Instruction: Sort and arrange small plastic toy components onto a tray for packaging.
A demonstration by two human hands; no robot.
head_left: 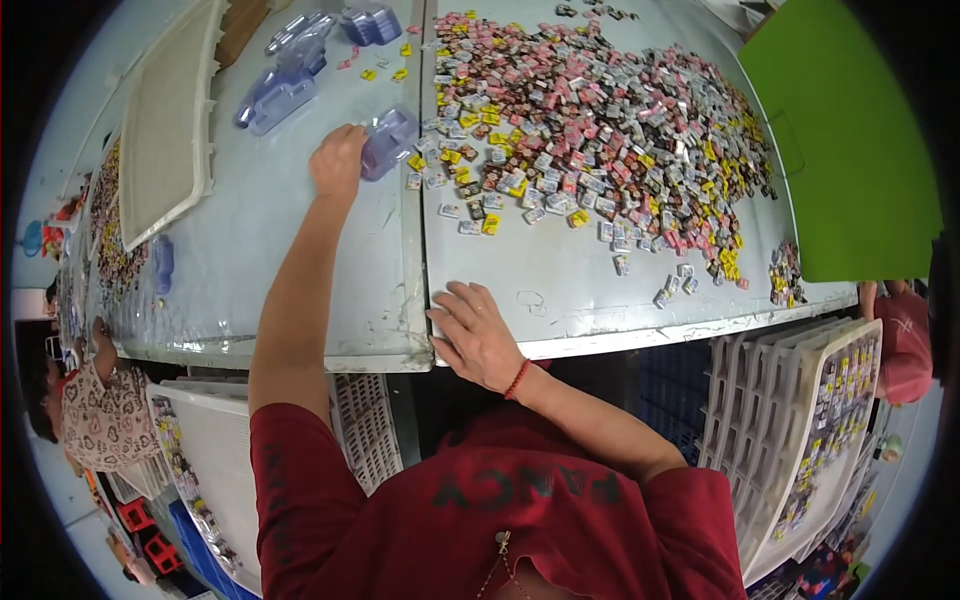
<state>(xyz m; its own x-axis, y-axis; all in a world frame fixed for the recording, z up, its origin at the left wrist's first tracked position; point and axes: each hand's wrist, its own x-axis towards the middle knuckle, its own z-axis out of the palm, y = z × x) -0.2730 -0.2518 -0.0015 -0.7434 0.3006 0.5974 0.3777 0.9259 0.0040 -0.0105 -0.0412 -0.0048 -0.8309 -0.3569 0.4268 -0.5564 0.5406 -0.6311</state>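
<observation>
Translucent blue tray (390, 143) sits in the upper middle of the frame; nearer, at lower centre, the right hand (478, 335) lies palm down with fingers loosely spread at the near edge of the counter (370, 265). Farther up, the left hand (338, 158) is curled against the tray's left side, its fingertips hidden, so I cannot tell whether it grips. Small packets (600, 130) in pink, yellow, white and dark spread across the upper right, and more blue trays (275, 97) lie at upper left.
</observation>
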